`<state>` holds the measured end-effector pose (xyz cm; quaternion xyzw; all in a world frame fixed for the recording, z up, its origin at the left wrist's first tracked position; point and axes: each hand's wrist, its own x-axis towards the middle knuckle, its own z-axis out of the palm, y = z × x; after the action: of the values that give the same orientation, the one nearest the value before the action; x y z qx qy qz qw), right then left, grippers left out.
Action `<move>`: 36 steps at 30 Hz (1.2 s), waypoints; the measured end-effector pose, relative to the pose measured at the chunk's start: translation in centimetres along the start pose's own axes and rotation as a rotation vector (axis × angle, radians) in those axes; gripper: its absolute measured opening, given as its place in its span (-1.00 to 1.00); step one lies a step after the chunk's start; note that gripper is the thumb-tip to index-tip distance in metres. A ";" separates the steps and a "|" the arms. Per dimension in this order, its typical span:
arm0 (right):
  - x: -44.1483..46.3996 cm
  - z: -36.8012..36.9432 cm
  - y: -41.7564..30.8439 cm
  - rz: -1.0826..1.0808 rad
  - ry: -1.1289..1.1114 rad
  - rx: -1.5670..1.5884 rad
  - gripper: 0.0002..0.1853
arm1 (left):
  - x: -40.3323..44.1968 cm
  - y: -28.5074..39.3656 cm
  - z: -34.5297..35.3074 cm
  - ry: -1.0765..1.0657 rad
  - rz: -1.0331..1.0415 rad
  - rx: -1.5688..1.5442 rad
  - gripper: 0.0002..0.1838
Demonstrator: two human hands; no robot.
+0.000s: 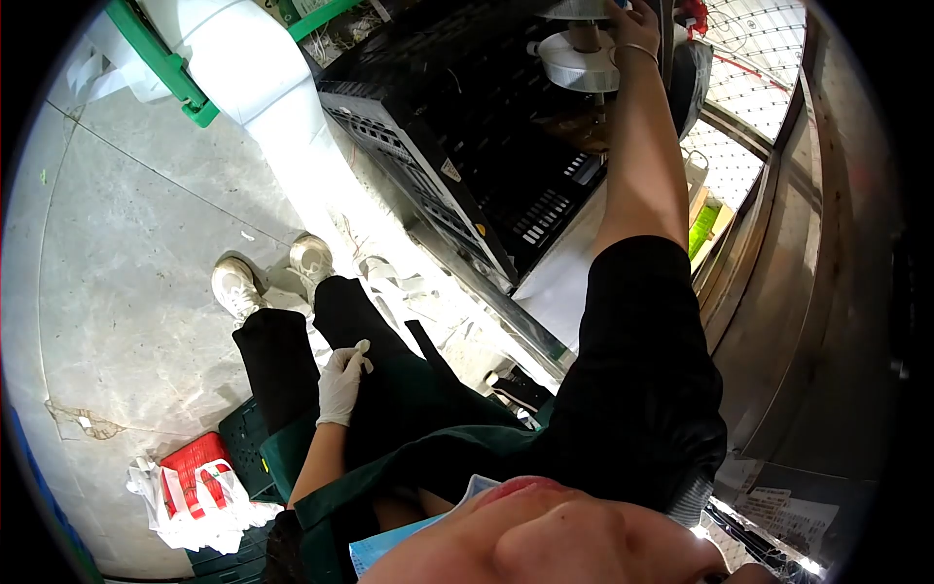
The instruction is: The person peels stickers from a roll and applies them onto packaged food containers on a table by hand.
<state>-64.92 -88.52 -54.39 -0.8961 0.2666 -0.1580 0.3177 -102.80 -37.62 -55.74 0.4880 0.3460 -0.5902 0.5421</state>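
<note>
My left hand (339, 385), in a thin white glove, hangs low in front of my dark trousers. Its fingers are curled together, with pale tips sticking out; whether anything is pinched in them I cannot make out. My right hand (634, 29) is bare and reaches forward to the top edge, a thin band round the wrist. Its fingers are bent beside a white ridged spool-like wheel (576, 64), near a small blue bit, and are partly cut off by the frame. Below the wheel a large black slotted crate (409, 165) lies tilted with its open side facing me.
A red basket (195, 457) and white plastic bags (170, 506) sit on the floor at lower left. White sheeting (263, 88) and a green bar (170, 63) stand at upper left. A bright green item (702, 229) lies in a box on the right, beside metal framing.
</note>
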 end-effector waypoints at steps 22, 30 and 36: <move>-0.7 -1.7 -5.3 -0.411 -0.377 -0.816 -0.82 | -0.1 0.2 0.2 -0.043 0.016 -0.061 -0.85; -3.1 -0.3 -6.3 -0.861 -0.276 -0.923 -0.92 | -0.2 0.2 0.5 -0.041 0.020 -0.098 -0.85; -4.7 0.2 -7.8 -0.523 -0.280 -0.904 -0.82 | -0.2 0.3 0.2 -0.086 0.052 -0.169 -0.86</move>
<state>-65.63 -80.55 -49.97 -0.9925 0.0312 0.0197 -0.1167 -102.57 -37.80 -55.43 0.4237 0.3582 -0.5652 0.6105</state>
